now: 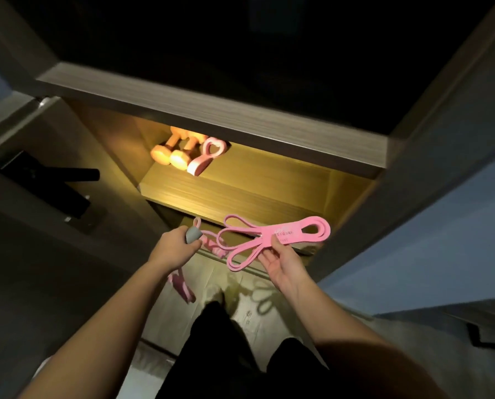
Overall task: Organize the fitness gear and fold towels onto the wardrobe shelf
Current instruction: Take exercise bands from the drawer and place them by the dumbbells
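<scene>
2 hands at work: left hand (174,250) grips a grey handle (192,234), right hand (281,264) pinches the looped pink resistance band (286,236).

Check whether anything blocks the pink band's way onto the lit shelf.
Nothing visible does. The band is held just in front of the shelf, whose front is open. The dumbbells and heart ring sit at its back left, off the straight path. The upper board runs above the opening, not across it.

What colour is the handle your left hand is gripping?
Grey: the rounded grey handle in the left hand, clearest in head view.
</scene>
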Tool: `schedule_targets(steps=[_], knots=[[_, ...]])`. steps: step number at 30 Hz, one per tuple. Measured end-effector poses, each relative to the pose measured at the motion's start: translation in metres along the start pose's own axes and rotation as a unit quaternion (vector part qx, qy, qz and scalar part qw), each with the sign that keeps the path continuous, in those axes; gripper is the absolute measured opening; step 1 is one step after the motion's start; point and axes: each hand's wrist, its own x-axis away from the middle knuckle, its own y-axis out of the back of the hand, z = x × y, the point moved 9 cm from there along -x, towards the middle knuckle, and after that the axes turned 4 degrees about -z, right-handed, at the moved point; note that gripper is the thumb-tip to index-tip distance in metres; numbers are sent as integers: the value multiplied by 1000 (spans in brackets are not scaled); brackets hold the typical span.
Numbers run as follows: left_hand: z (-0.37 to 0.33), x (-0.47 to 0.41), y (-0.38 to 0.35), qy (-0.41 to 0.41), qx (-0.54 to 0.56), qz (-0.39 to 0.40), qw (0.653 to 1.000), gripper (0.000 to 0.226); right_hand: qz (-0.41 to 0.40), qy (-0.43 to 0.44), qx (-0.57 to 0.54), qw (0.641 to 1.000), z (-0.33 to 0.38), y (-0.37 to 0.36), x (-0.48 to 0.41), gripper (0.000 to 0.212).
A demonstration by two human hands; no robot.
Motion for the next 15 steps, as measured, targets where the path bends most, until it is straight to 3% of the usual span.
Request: schedule_targets(steps=[8, 15], knots=[[87, -100, 3, -20, -17, 6, 1000, 22, -5, 59, -18, 998, -47, -49, -97, 14], [159, -157, -11, -78, 14, -73, 994, 21, 8, 116, -27, 993, -104, -62, -166, 11]])
